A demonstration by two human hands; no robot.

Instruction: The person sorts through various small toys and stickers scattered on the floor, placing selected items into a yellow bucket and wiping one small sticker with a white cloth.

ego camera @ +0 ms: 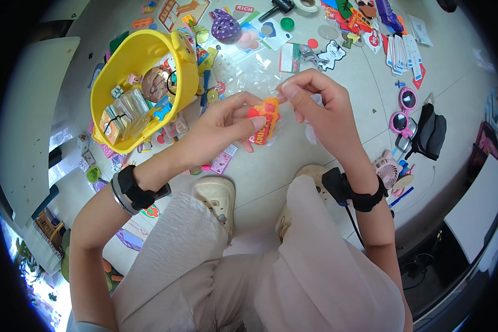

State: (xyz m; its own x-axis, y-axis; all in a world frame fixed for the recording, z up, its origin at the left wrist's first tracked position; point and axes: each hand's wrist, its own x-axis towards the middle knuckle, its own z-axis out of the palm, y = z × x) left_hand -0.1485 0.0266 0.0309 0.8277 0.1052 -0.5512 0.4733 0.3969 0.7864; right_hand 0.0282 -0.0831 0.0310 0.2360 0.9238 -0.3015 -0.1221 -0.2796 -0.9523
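Observation:
Between the thumb and fingers of my left hand [228, 118] is a red and orange packet [266, 124] that bears writing. Clear plastic shows around its lower edge. My right hand [328, 101] is just to the right, its thumb and forefinger pinched together near the packet's top. A crumpled whitish, translucent piece [312, 135] hangs from under the right-hand fingers; it could be film or tissue. Beyond both hands, a clear plastic bag [253, 74] lies flat on the tiled floor. The yellow bin [143, 41] stands left of my left hand, holding small toys and stacked cards.
Small trinkets surround the bin. Farther off lie a purple dotted rabbit-shaped item [226, 27], a black mallet-like tool [277, 9] and a tape roll [307, 6]. To the right are fanned cards [403, 54], pink sunglasses [403, 110], a black pouch [429, 133] and a pink fan [386, 169].

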